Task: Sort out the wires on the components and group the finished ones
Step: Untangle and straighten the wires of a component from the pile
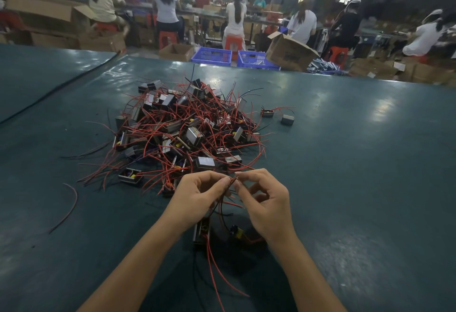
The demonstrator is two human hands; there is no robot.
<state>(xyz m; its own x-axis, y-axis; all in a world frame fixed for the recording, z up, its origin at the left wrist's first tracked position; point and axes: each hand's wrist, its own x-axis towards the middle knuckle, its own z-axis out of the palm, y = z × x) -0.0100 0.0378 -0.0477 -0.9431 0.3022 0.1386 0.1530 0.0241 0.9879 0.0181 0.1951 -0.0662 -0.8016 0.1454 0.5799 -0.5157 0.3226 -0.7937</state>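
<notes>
The left hand (197,199) and right hand (267,204) each pinch the red wires (229,181) of a component (201,230) below them, apparently to straighten them, just short of the tangled pile (187,129) on the table (357,163).

The table (357,176) is dark teal with pale glossy patches. The components (195,136) piled at its middle show silver-grey metal and yellow bits. The wires (228,184), in the pile and by the near edge, are red and black. Beyond the far edge stand blue crates (211,56) and brown boxes (288,52).
</notes>
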